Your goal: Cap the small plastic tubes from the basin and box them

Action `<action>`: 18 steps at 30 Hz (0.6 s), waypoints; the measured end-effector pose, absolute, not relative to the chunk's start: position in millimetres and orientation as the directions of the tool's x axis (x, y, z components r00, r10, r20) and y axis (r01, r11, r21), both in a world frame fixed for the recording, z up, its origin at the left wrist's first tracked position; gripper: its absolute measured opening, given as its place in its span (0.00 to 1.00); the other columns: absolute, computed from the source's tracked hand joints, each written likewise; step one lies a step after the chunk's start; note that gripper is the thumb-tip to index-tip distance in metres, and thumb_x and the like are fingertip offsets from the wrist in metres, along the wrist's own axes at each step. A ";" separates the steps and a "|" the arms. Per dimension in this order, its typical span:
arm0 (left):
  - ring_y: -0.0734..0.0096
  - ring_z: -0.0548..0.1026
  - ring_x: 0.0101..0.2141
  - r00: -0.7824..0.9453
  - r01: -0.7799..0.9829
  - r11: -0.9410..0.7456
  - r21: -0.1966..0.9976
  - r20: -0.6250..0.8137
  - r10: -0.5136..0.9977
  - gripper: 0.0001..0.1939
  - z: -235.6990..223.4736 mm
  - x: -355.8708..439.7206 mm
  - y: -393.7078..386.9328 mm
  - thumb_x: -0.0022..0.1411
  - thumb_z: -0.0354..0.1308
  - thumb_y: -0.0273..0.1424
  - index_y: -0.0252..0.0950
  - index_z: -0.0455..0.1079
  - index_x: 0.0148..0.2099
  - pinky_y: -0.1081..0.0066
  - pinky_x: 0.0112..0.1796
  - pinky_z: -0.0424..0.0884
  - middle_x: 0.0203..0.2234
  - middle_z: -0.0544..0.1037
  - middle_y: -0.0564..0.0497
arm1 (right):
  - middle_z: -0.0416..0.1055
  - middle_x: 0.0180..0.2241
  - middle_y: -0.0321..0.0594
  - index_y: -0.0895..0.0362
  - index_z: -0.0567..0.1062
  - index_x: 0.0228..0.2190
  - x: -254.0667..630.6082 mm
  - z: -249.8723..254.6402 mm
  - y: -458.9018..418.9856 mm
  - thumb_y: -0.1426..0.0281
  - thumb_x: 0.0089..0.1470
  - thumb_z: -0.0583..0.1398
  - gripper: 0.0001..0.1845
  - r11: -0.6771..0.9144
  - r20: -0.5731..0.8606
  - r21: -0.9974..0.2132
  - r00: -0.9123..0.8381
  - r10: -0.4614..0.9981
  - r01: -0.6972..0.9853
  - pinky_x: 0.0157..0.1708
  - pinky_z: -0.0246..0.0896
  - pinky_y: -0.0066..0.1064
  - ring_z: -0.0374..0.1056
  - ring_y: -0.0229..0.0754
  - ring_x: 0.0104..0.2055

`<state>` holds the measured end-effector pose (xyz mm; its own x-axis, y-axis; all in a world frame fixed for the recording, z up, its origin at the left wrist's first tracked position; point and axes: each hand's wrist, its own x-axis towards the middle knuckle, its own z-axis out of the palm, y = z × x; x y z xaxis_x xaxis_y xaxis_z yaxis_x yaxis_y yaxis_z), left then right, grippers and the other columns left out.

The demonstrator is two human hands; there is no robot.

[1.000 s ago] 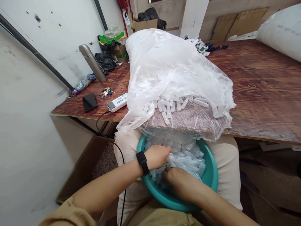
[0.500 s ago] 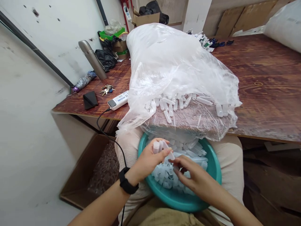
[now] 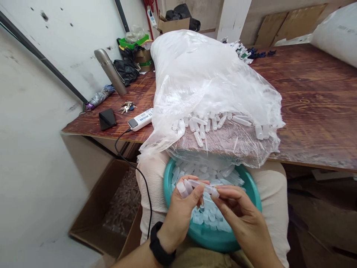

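- Head view: left hand, fingers curled round translucent tubes, thumb pressed over them, apparently to keep them gathered; exact count hidden by the palm.
- Right hand, thumb and fingertips seemingly pinching the near end of one slanting tube, which spans both hands above the basin; contact partly masked by the fingers.
- Teal basin, set between the thighs, likely for steadiness; loose tubes inside, partly covered by the hands.
- Plastic bag, on the table, mouth spread toward the basin, perhaps for easy reach; bulk veiled by film.
- Carton, low at left; contents too small to identify.
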<state>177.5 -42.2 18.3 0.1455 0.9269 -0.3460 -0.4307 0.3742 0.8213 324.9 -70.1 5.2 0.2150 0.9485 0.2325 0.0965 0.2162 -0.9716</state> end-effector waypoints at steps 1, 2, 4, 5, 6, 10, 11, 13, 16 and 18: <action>0.82 0.68 0.24 0.154 -0.429 0.371 0.824 -0.338 0.928 0.20 18.4 177.3 -43.0 0.59 0.69 0.39 0.35 0.65 0.45 0.76 0.29 0.65 0.40 0.82 0.46 | 0.77 0.37 0.39 0.50 0.80 0.37 325.5 5.7 -70.7 0.66 0.58 0.67 0.04 0.254 0.281 -0.956 0.209 0.937 0.149 0.35 0.75 0.26 0.76 0.41 0.38; 0.82 0.68 0.24 0.170 -0.421 0.370 0.828 -0.329 0.929 0.20 18.5 177.0 -43.7 0.59 0.69 0.39 0.35 0.65 0.45 0.76 0.29 0.65 0.40 0.82 0.46 | 0.77 0.36 0.38 0.49 0.80 0.37 326.3 6.0 -71.3 0.66 0.58 0.67 0.03 0.264 0.300 -0.946 0.199 0.933 0.189 0.35 0.75 0.25 0.75 0.40 0.38; 0.82 0.68 0.24 0.208 -0.391 0.367 0.844 -0.307 0.929 0.18 18.8 176.2 -45.0 0.60 0.68 0.38 0.36 0.65 0.44 0.76 0.29 0.65 0.40 0.82 0.47 | 0.77 0.35 0.37 0.49 0.79 0.39 328.0 5.6 -72.2 0.65 0.59 0.66 0.05 0.197 0.233 -0.960 0.181 0.956 0.197 0.33 0.74 0.25 0.75 0.39 0.34; 0.82 0.68 0.25 0.223 -0.371 0.363 0.855 -0.297 0.928 0.17 19.0 175.6 -45.5 0.61 0.68 0.38 0.36 0.65 0.44 0.76 0.29 0.65 0.39 0.82 0.47 | 0.77 0.33 0.36 0.49 0.78 0.41 328.7 4.9 -72.6 0.63 0.60 0.65 0.07 0.133 0.159 -0.979 0.173 0.972 0.157 0.32 0.73 0.26 0.75 0.39 0.32; 0.81 0.68 0.25 0.231 -0.354 0.355 0.865 -0.287 0.930 0.17 19.2 175.0 -45.8 0.61 0.67 0.38 0.36 0.65 0.43 0.76 0.30 0.66 0.40 0.82 0.48 | 0.76 0.30 0.34 0.49 0.76 0.43 329.4 4.0 -73.0 0.60 0.62 0.63 0.09 0.054 0.068 -0.994 0.155 0.986 0.094 0.30 0.73 0.26 0.75 0.38 0.28; 0.80 0.70 0.28 0.224 -0.327 0.334 0.884 -0.271 0.936 0.17 19.8 172.5 -45.3 0.62 0.67 0.39 0.37 0.65 0.44 0.75 0.32 0.67 0.40 0.82 0.49 | 0.76 0.26 0.32 0.49 0.68 0.51 332.7 0.2 -74.6 0.53 0.66 0.57 0.18 -0.157 -0.157 -0.980 -0.014 0.988 -0.121 0.29 0.74 0.30 0.75 0.39 0.24; 0.79 0.71 0.28 0.221 -0.327 0.333 0.884 -0.271 0.937 0.16 19.8 172.1 -45.1 0.62 0.66 0.39 0.38 0.65 0.45 0.75 0.33 0.67 0.40 0.82 0.49 | 0.78 0.28 0.34 0.50 0.68 0.50 334.0 -0.5 -74.9 0.52 0.64 0.58 0.19 -0.160 -0.156 -0.980 -0.039 0.987 -0.119 0.32 0.75 0.31 0.76 0.40 0.28; 0.79 0.70 0.29 0.235 -0.313 0.340 0.887 -0.274 0.933 0.16 19.6 171.9 -45.1 0.63 0.65 0.39 0.38 0.65 0.46 0.75 0.33 0.67 0.40 0.82 0.50 | 0.79 0.31 0.37 0.51 0.70 0.46 337.0 -1.5 -75.0 0.52 0.62 0.61 0.18 -0.141 -0.139 -0.989 -0.034 0.990 -0.049 0.36 0.75 0.32 0.78 0.42 0.33; 0.80 0.68 0.28 0.266 -0.292 0.362 0.885 -0.288 0.920 0.16 18.8 173.4 -46.2 0.63 0.65 0.39 0.38 0.66 0.46 0.75 0.32 0.65 0.40 0.81 0.51 | 0.75 0.24 0.35 0.53 0.73 0.37 341.1 -1.9 -73.1 0.51 0.64 0.58 0.18 -0.153 -0.156 -0.983 -0.015 0.988 0.100 0.29 0.72 0.29 0.74 0.40 0.26; 0.79 0.68 0.28 0.254 -0.315 0.377 0.871 -0.305 0.918 0.17 18.5 175.0 -46.7 0.62 0.66 0.39 0.37 0.66 0.47 0.75 0.32 0.65 0.38 0.80 0.51 | 0.76 0.27 0.37 0.53 0.74 0.37 342.0 -1.9 -71.7 0.50 0.62 0.59 0.19 -0.124 -0.128 -0.982 -0.017 0.992 0.144 0.30 0.72 0.30 0.74 0.41 0.28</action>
<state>175.0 -46.7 18.5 0.2539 0.9179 -0.3050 -0.3146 0.3765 0.8714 342.0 -71.7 -1.9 -0.0168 0.9917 -0.1277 0.1442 -0.1240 -0.9817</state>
